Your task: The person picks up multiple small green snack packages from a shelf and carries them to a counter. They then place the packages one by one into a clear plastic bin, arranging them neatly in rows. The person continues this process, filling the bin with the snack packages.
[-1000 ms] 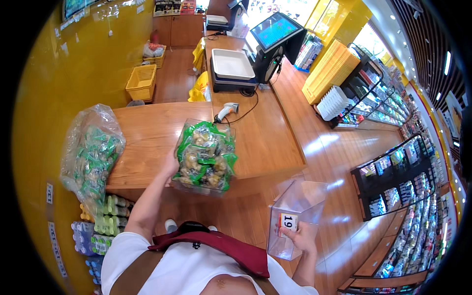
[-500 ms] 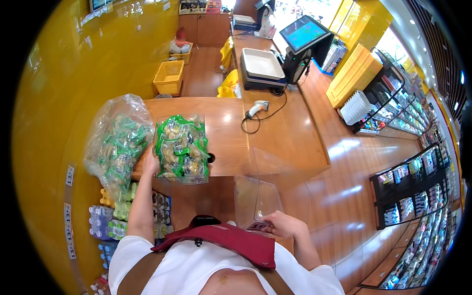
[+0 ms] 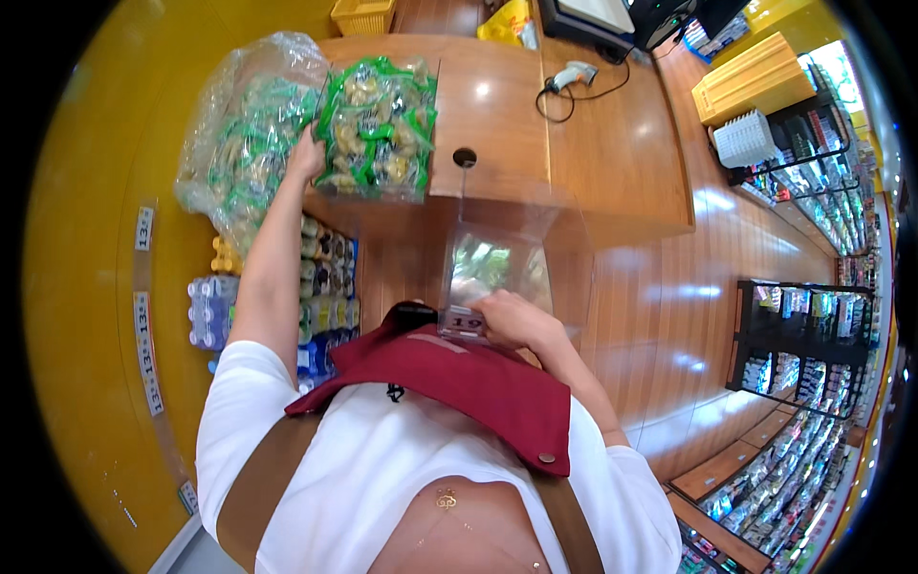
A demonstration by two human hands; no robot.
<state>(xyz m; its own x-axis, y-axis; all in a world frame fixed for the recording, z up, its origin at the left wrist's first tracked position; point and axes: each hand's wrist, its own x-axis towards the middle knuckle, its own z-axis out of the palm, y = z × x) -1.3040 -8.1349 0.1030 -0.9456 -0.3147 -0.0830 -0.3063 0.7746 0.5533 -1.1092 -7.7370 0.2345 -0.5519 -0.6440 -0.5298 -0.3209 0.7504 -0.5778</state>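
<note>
A clear plastic box (image 3: pixel 427 105) filled with green-and-clear food packets (image 3: pixel 368 134) stands at the counter's left end. My left hand (image 3: pixel 306 156) grips its left side, fingers partly hidden. Just left of that hand is a large clear plastic bag (image 3: pixel 215 105) full of similar green packets. Close to my body, my right hand (image 3: pixel 516 320) is closed on a second clear container (image 3: pixel 555 230), tilted and see-through, with a small printed label (image 3: pixel 463 322) at its near end. No packets show inside this one.
The wooden counter (image 3: pixel 488 86) carries a handheld scanner (image 3: pixel 574 74) with a looped cable and a scale (image 3: pixel 588 24). A round hole (image 3: pixel 465 157) pierces its top. Shrink-wrapped bottles (image 3: pixel 325 277) stand below at left. Stocked racks (image 3: pixel 803 330) line the right.
My view has tipped down toward my body, so the counter sits higher. The second container has swung more upright in my right hand. My left hand stays at the filled box.
</note>
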